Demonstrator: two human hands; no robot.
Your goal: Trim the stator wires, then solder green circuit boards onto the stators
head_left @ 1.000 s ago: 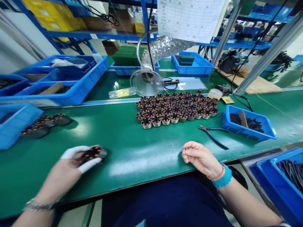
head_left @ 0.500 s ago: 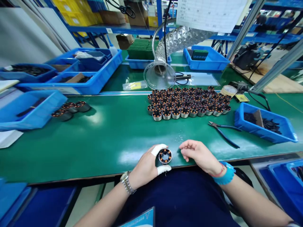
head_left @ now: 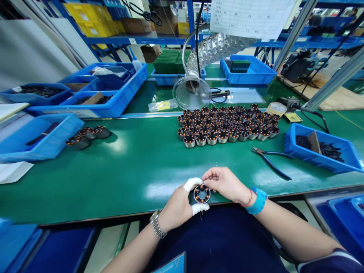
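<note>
Green bench [head_left: 125, 167] spans the view. We see rows of wound ring parts [head_left: 227, 125] on it. Hanging sheet [head_left: 250, 19]: printed grid, characters too small for us to read. Left hand [head_left: 178, 206], white-wrapped thumb and finger, curls round one ring. Right hand [head_left: 226, 185] narrow, fingertips together at that ring's upper rim; we can't tell if they pinch anything. Blue badge [head_left: 172, 264]: white lettering, cut off, illegible. Held ring [head_left: 202, 200]: near bench's front edge, between both hands. Yellow label [head_left: 164, 105]: we can't read it.
</note>
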